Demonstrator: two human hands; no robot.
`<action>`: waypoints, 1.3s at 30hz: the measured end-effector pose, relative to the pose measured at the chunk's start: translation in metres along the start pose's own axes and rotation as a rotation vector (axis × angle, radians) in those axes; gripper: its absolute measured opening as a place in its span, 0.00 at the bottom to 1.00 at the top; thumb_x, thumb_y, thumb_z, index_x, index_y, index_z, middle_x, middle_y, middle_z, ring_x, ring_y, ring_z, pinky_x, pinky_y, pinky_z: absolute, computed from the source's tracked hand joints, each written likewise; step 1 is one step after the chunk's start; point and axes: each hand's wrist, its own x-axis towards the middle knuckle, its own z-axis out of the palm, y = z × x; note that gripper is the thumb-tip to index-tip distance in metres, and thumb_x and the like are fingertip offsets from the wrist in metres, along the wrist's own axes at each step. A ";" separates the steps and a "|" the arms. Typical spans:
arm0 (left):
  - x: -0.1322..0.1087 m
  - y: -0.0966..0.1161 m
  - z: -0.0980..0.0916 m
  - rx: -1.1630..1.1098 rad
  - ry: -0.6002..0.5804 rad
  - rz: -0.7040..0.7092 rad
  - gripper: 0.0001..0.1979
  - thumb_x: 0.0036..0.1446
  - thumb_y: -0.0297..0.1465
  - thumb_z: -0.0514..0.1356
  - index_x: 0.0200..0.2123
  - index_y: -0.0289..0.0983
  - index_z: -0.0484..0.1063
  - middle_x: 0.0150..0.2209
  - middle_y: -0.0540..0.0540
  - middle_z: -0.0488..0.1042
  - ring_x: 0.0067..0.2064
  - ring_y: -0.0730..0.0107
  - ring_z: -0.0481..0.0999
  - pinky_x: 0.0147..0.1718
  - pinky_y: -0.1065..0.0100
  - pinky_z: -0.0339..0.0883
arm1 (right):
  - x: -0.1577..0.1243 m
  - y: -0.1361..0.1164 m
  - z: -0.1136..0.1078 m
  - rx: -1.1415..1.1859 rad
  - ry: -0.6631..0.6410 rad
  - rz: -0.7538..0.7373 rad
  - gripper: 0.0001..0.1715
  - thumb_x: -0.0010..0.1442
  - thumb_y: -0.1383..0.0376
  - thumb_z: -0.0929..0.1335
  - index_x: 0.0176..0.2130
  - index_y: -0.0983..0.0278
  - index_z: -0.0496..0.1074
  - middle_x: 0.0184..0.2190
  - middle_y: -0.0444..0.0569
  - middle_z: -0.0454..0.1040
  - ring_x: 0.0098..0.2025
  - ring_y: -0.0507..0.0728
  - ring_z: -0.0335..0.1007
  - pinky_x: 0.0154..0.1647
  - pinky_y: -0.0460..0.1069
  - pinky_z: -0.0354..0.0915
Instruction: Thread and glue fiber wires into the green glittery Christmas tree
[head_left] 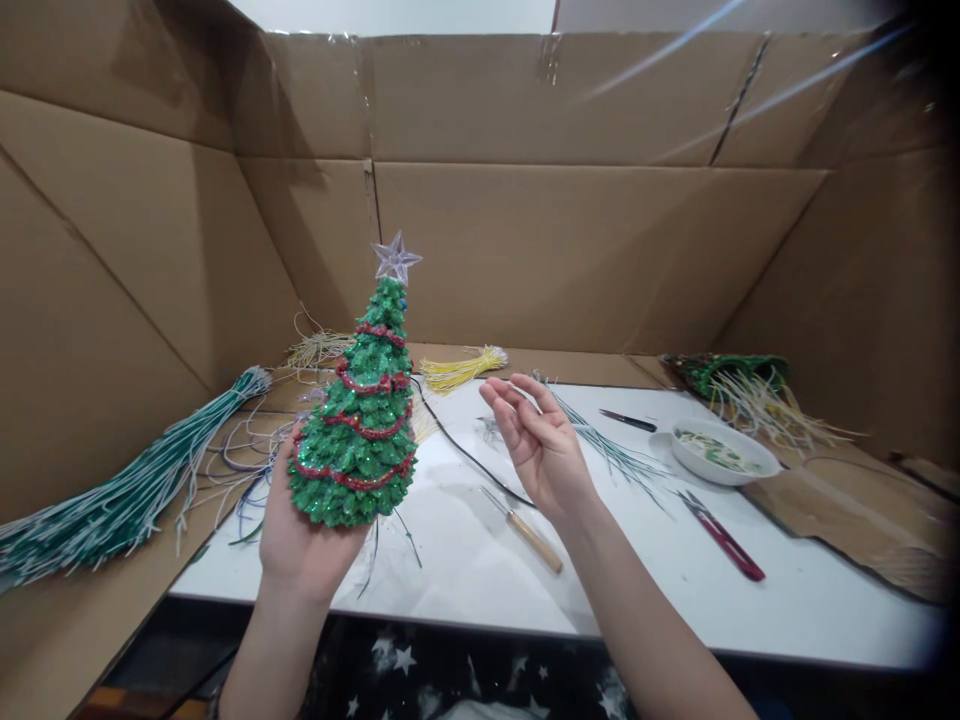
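My left hand [309, 558] holds up a small green Christmas tree ornament [358, 425] by its lower part, the palm under and behind it. Glitter covers the tree, red garlands wind around it, and a clear star [396, 260] tops it. The tree hides most of the left fingers. To the right, my right hand [541, 450] is raised over the table, fingers stretched and loosely bent, with nothing visible in them. Below that hand lies a tool with a wooden handle [534, 541] and a thin metal shaft.
Green-and-white wires [142, 480] lie bundled at left, with yellow wires [465, 368] at the back. Thin green wires [607, 440], a dark slim tool [628, 420], red-handled snips [724, 540] and a white bowl of clippings [720, 455] are on the right. Cardboard walls [585, 250] enclose the table.
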 end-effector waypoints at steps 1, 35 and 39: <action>0.000 0.000 0.001 -0.002 0.003 -0.005 0.23 0.64 0.35 0.52 0.62 0.43 0.64 0.50 0.44 0.79 0.49 0.57 0.80 0.59 0.49 0.63 | 0.000 -0.001 0.000 0.006 -0.007 0.004 0.11 0.58 0.68 0.70 0.43 0.60 0.73 0.46 0.48 0.79 0.54 0.54 0.74 0.59 0.47 0.68; -0.002 0.000 0.005 0.018 0.064 0.017 0.20 0.62 0.37 0.55 0.56 0.44 0.72 0.48 0.46 0.81 0.48 0.56 0.81 0.56 0.51 0.67 | -0.010 -0.005 0.009 -0.102 -0.124 -0.011 0.31 0.48 0.77 0.64 0.49 0.53 0.67 0.58 0.43 0.69 0.63 0.61 0.64 0.58 0.64 0.68; -0.002 0.000 0.009 0.019 0.113 0.023 0.19 0.65 0.37 0.52 0.56 0.43 0.72 0.47 0.46 0.81 0.48 0.56 0.81 0.56 0.50 0.66 | -0.009 -0.005 0.009 -0.106 -0.115 -0.015 0.29 0.49 0.76 0.65 0.48 0.53 0.69 0.55 0.44 0.72 0.56 0.59 0.70 0.55 0.62 0.70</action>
